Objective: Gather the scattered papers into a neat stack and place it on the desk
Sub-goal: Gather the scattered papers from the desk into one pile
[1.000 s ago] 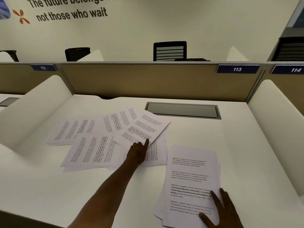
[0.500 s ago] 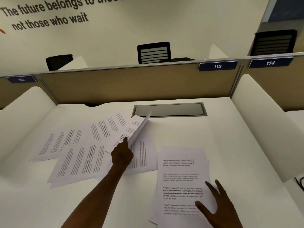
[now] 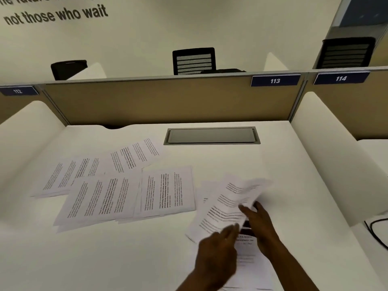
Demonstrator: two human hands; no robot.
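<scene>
Several printed sheets lie fanned over the left half of the white desk (image 3: pixel 226 162); the nearest of these scattered papers (image 3: pixel 165 192) lies flat beside others (image 3: pixel 98 200). A gathered stack (image 3: pixel 249 261) lies at the front right. Over it hangs a blurred single sheet (image 3: pixel 228 200), tilted. My left hand (image 3: pixel 218 246) holds that sheet at its lower edge. My right hand (image 3: pixel 260 223) reaches in from the right, its straight fingers touching the sheet's near side above the stack.
A grey cable hatch (image 3: pixel 212 136) is set into the desk's back. A tan partition (image 3: pixel 168 99) closes the rear, and white curved dividers stand at left (image 3: pixel 27 131) and right (image 3: pixel 327 143). A black cable (image 3: pixel 375 232) lies past the right divider.
My left hand has lifted one sheet off the scattered papers and carried it right, over the stack. My right hand has risen from the stack to meet it.
</scene>
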